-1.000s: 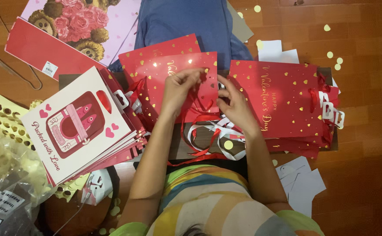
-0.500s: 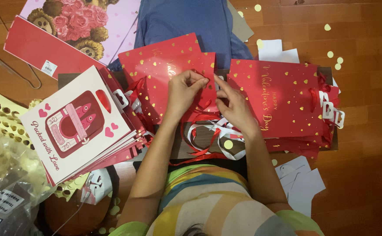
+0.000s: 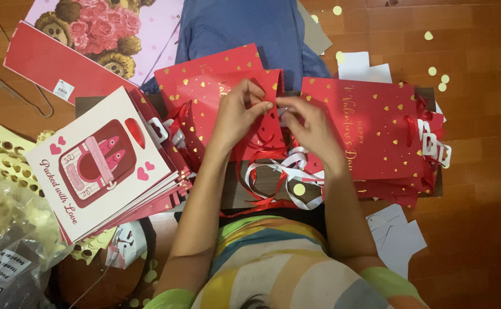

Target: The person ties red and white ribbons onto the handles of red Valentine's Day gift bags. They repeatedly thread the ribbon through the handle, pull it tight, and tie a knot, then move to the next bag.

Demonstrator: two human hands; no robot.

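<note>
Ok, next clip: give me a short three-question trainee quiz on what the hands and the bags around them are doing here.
1. True or false: both hands meet at the top edge of the red gift bag in the middle.
2. Which pile lies beside the left hand?
A. white bags with a pink drawing and hearts
B. blue folders
C. green boxes
3. Fill in: loose red and white ______ lies just below the right hand.

Key:
1. True. Fingertips of both hands pinch at that bag's edge.
2. A, the stack of white bags.
3. Ribbon, curled on the board between the arms.
</note>
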